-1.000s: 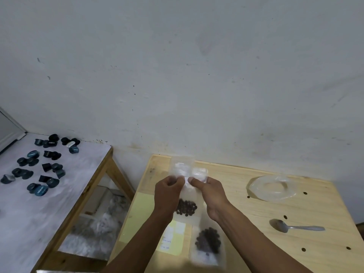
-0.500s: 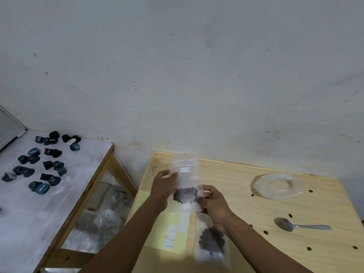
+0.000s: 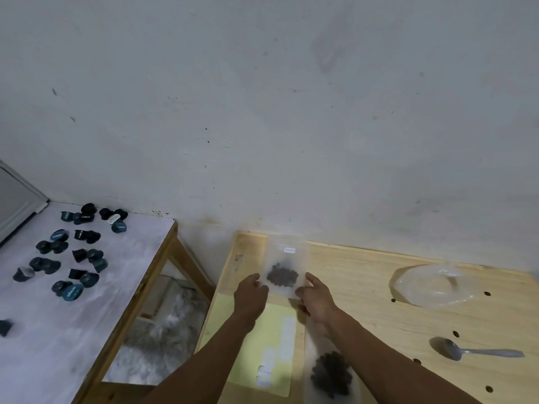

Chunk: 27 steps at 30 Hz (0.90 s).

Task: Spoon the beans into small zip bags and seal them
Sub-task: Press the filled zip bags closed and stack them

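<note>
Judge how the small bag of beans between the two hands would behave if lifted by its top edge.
The zip bag is thin clear film, so it would likely flop. Its beans sit clumped low, so it should hang bottom-heavy yet light. The left hand and right hand hold its sides, probably steadying it.

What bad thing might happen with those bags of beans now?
1. The far bag of beans lies close to the back edge of the wooden table; a push from the left hand or right hand might slide it off.
2. The near bag of beans sits right under the right forearm, so pulling the arm back might drag or squash it.
3. If a zip is not fully shut, which I cannot tell, beans may spill.
</note>
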Available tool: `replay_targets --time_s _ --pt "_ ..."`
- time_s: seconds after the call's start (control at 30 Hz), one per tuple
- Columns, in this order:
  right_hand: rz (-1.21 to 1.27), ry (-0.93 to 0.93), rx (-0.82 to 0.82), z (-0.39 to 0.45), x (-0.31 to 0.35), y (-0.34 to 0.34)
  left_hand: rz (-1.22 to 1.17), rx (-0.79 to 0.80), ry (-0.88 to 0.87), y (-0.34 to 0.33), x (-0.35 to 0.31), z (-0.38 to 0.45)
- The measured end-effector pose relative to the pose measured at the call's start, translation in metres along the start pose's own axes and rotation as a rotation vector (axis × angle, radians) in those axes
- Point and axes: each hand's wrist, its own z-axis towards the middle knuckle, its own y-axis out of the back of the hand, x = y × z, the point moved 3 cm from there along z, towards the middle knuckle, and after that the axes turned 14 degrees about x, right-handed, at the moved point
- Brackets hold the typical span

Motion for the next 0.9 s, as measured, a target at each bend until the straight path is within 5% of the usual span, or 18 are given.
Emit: replay_targets --time_s 0.3,0.53,0.7,0.9 --pt "-0.208 -0.110 0.166 0.014 0.014 0.006 0.217 0.105 0.014 -0.009 0.000 0.005" --pt "-0.646 0.168 -0.073 -0.022 0.004 0.045 0.352 -0.093 -0.154 -0.009 0.011 -0.017" --pt "-0.935 0.065 -0.186 -0.054 -0.040 0.094 0.313 0.157 -0.084 -0.043 0.027 -0.046" --pt "-0.780 -0.015 -0.185 -0.075 -0.074 0.107 0.360 0.321 0.037 -0.089 0.044 -0.065"
